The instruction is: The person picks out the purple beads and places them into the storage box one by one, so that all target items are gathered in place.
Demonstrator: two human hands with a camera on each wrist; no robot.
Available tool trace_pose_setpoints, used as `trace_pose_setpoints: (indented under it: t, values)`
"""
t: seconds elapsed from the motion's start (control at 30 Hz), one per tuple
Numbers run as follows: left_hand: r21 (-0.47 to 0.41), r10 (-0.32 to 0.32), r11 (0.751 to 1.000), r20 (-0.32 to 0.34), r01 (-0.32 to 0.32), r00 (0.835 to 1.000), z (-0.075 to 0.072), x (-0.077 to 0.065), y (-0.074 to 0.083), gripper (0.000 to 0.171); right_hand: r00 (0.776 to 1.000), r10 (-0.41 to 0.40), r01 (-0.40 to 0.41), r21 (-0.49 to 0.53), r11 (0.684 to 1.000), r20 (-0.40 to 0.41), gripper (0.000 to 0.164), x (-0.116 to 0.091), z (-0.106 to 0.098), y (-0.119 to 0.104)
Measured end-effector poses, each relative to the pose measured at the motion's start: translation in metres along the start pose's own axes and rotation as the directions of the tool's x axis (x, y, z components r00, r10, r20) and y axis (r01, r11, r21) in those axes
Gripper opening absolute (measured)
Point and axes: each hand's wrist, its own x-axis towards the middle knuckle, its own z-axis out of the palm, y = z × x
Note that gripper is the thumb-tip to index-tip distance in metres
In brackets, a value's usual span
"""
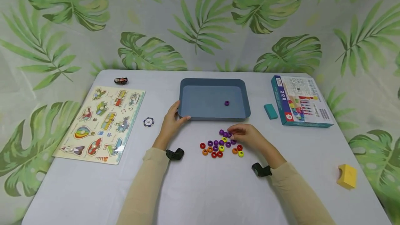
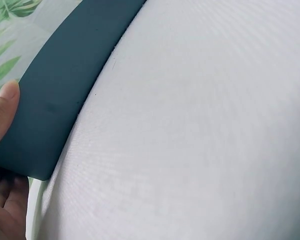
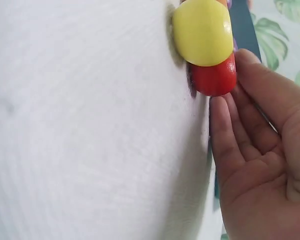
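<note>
At the near left corner of a blue-grey tray (image 1: 215, 118), my left hand (image 1: 172, 124) holds the rim, thumb along the front wall and fingers round the left side. One purple bead (image 1: 226, 103) lies inside the tray. In the left wrist view the thumb (image 2: 6, 102) lies against the tray wall (image 2: 60, 75). My right hand (image 1: 248, 135) is at the far right of a bead group, its thumb and forefinger around a purple bead (image 1: 230, 135). Close by in the right wrist view are a yellow bead (image 3: 202, 32) and a red bead (image 3: 215, 77); they partly hide the fingertips.
Several purple, red (image 1: 214, 155), orange (image 1: 205, 152) and yellow beads lie before the tray. Leftward are a picture puzzle board (image 1: 103, 124), a poker chip (image 1: 148, 122) and a small toy vehicle (image 1: 121, 81). Rightward are a teal block (image 1: 271, 111), a game box (image 1: 301, 101) and a yellow block (image 1: 347, 176).
</note>
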Motion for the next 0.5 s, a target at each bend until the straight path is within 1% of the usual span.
trace_pose_setpoints:
  t: [0.27, 0.4, 0.5]
  values:
    - [-0.002, -0.009, 1.000, -0.004, 0.009, 1.000, -0.001, -0.001, -0.002, 0.081, 0.998, -0.069, 0.068, -0.134, 0.989, -0.004, 0.020, 0.001, 0.005, -0.006]
    - [-0.006, -0.011, 1.000, -0.001, 0.011, 1.000, -0.001, -0.001, -0.002, 0.081, 0.999, -0.041, 0.036, -0.176, 0.984, -0.028, 0.020, 0.001, 0.004, -0.010]
    - [-0.006, -0.015, 1.000, 0.005, 0.015, 1.000, 0.001, 0.000, -0.002, 0.081, 0.997, -0.047, 0.037, -0.163, 0.986, -0.062, 0.023, 0.002, -0.001, -0.014]
